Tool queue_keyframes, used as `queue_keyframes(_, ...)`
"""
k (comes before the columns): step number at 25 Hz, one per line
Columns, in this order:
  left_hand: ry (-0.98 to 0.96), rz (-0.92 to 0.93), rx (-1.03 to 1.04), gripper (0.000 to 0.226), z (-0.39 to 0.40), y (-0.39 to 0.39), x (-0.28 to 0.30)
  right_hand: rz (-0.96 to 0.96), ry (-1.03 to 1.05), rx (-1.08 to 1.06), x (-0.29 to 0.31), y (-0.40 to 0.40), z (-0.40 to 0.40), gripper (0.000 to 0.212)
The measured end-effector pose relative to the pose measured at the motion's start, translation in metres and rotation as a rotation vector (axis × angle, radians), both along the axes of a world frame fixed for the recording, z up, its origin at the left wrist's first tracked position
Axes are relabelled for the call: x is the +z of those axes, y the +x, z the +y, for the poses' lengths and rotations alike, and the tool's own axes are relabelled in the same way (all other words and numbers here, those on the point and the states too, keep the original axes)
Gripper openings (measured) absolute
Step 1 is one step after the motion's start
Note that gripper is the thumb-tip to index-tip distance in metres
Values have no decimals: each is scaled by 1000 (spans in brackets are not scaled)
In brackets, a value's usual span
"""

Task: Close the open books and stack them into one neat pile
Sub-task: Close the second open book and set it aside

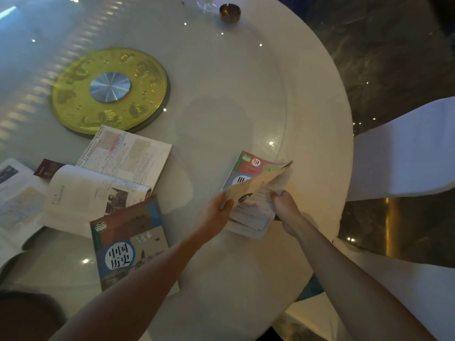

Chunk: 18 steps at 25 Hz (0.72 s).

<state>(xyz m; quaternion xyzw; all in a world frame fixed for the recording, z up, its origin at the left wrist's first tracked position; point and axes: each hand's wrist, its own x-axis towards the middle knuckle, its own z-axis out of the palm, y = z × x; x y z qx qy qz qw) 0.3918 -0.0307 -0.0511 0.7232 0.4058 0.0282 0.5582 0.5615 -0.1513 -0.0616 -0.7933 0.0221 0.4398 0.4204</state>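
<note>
Both my hands hold one half-open book (256, 190) with a pink and green cover, near the table's right edge. My left hand (214, 215) grips its left side and my right hand (283, 203) pinches the pages on the right. A closed book with a blue and brown cover (128, 244) lies flat to the left of my left forearm. Beyond it, one open book (108, 178) lies with its pages up. Another open book (17, 198) lies at the far left, partly cut off by the frame.
The round white table (246, 94) has a glass turntable with a gold disc (110, 92) at its centre. A small dark ashtray (229, 12) stands at the far edge. A white-covered chair (406, 148) is close at the right. A small dark red card (48, 167) lies by the open books.
</note>
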Motion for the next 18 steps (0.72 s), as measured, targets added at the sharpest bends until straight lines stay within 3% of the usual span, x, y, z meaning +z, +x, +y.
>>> queue_keyframes(3,43,45,90,35,-3,-1,0,10,6,-49,1,4,-3,31)
queue_keyframes(6,91,21,175,32,-4,-3,-8,53,38,-60,3,5,-9,42)
queue_keyframes(9,43,12,-172,39,-10,-2,-16,174,152,-100,12,6,-7,63)
queue_keyframes(11,-62,63,-475,60,-16,-2,-18,124,131,-40,13,3,-3,39)
queue_keyframes(12,-87,70,-486,63,-16,-2,-18,59,104,9,13,2,-3,23)
queue_keyframes(14,-87,11,-250,56,-12,-2,-22,-16,80,16,14,1,-5,25)
queue_keyframes(18,-45,110,187,59,18,-20,-11,102,256,-41,31,3,-1,30)
